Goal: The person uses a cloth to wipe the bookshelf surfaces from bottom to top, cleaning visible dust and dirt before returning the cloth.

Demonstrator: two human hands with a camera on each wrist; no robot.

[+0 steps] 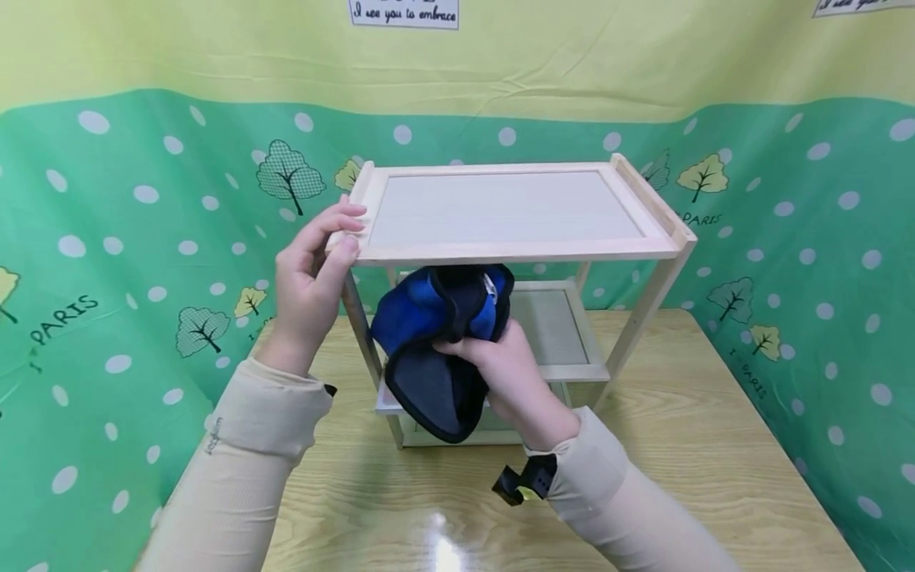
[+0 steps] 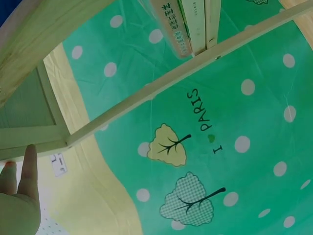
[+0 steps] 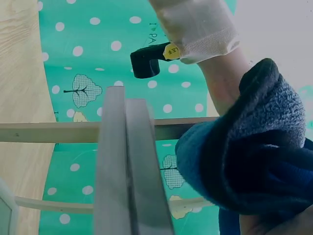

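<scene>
A small pale wooden shelf rack (image 1: 511, 210) with grey panels stands on a wood-grain table. My left hand (image 1: 307, 278) grips its top tier at the left front corner, thumb at the front and fingers over the side rail. In the left wrist view, fingertips (image 2: 30, 169) touch the frame's edge. Below the top tier, my right hand (image 1: 503, 365) holds a bunched blue-and-grey cloth (image 1: 415, 310) with black edging and a small white label. The right wrist view shows the cloth (image 3: 266, 110) close up, its fuzzy side outward, with most of the fingers hidden.
The table (image 1: 686, 445) extends to both sides of the rack. Behind hangs a green dotted curtain (image 1: 179, 167). Several books (image 2: 188, 24) stand beside a rack rail in the left wrist view. Two pale slab-like pieces (image 3: 115, 166) stand near the right wrist.
</scene>
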